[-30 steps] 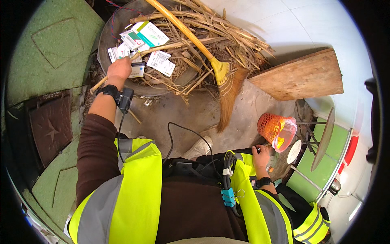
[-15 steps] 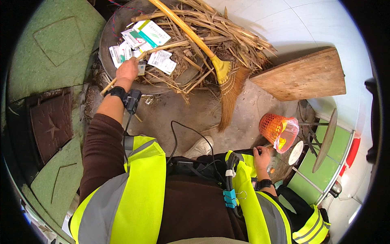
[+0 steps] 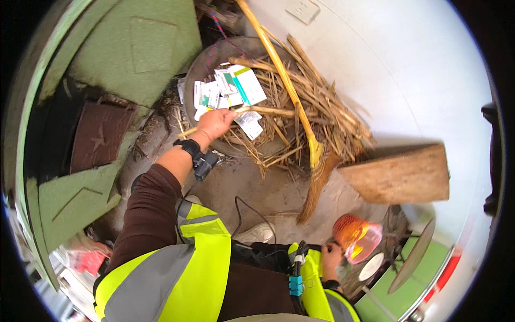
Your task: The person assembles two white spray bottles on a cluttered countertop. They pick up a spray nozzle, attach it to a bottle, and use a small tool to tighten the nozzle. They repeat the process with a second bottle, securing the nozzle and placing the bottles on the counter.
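One slender, pale-brown wooden stick lay over a round grey basin of brittle dry stalks and several white cardboard boxes. The left hand had its fingers curled closed around it; whether the right hand, near one orange perforated basket, gripped anything was unclear.

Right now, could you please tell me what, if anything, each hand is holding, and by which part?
The left hand appears to hold the pale stick near its left end; whether the right hand holds anything cannot be told.
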A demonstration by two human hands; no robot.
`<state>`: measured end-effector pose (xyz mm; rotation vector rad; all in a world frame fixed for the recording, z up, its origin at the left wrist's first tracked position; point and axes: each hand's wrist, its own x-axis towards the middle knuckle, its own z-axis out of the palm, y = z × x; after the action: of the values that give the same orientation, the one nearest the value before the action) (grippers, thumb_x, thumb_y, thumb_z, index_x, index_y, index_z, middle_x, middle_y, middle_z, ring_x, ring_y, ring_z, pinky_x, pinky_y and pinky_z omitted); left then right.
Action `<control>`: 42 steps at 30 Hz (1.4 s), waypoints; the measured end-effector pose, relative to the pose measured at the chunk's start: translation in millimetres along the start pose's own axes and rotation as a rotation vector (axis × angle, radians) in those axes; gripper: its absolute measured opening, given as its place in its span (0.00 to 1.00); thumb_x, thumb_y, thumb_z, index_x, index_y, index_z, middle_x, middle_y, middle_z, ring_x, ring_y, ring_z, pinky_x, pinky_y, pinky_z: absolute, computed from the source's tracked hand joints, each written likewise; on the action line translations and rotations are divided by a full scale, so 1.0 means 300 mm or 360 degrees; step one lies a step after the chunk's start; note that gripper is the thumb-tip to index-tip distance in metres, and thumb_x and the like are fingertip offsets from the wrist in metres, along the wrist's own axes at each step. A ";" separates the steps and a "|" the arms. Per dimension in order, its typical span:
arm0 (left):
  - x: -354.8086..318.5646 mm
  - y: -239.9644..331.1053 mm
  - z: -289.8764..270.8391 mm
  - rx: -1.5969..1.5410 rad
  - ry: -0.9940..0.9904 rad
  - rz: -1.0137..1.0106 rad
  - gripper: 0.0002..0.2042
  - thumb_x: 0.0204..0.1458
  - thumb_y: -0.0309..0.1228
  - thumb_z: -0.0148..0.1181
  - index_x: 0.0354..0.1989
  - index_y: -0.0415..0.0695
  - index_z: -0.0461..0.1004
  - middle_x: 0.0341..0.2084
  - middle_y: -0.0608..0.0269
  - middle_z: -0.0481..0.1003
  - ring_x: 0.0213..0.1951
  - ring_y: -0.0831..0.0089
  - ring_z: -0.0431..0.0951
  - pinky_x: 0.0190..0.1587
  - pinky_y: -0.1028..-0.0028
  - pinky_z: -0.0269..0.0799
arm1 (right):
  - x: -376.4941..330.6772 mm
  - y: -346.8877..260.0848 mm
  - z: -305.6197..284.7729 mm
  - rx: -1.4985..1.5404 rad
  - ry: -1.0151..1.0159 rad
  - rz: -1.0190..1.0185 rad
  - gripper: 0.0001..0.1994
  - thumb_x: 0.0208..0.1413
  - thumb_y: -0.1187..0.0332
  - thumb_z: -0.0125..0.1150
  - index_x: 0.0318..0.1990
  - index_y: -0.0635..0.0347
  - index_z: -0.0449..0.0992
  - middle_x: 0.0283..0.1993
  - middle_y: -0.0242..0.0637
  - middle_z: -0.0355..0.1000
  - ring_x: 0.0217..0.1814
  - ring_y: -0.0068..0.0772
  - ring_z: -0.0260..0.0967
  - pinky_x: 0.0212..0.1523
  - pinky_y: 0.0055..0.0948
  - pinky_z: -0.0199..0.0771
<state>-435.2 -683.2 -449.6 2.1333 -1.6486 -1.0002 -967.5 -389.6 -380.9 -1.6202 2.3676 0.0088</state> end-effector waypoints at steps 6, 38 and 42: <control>-0.112 0.176 -0.059 -0.0437 0.0035 0.0126 0.12 0.57 0.42 0.48 0.43 0.50 0.70 0.24 0.51 0.73 0.29 0.50 0.75 0.32 0.60 0.69 | 0.014 -0.052 -0.125 -0.0035 -0.0561 -0.0304 0.14 0.42 0.59 0.65 0.32 0.58 0.79 0.34 0.45 0.71 0.41 0.49 0.68 0.44 0.44 0.68; -0.352 0.587 -0.685 0.1027 -0.0319 0.0897 0.08 0.47 0.29 0.52 0.36 0.45 0.74 0.31 0.60 0.75 0.38 0.63 0.76 0.42 0.66 0.66 | 0.012 -0.529 -1.043 0.0066 -0.0911 -0.0429 0.10 0.46 0.67 0.60 0.36 0.61 0.75 0.34 0.46 0.73 0.36 0.47 0.73 0.37 0.38 0.73; -0.327 0.561 -0.671 0.0931 -0.0158 0.0860 0.07 0.47 0.30 0.53 0.29 0.45 0.77 0.30 0.56 0.77 0.39 0.61 0.76 0.40 0.64 0.67 | -0.132 -0.345 -1.011 0.0123 -0.0906 -0.0192 0.09 0.50 0.68 0.58 0.37 0.61 0.76 0.30 0.44 0.75 0.33 0.37 0.76 0.36 0.30 0.74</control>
<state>-439.5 -685.4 -169.5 1.7499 -2.6200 -0.4986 -925.8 -439.8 -64.8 -1.4758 1.8154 0.3079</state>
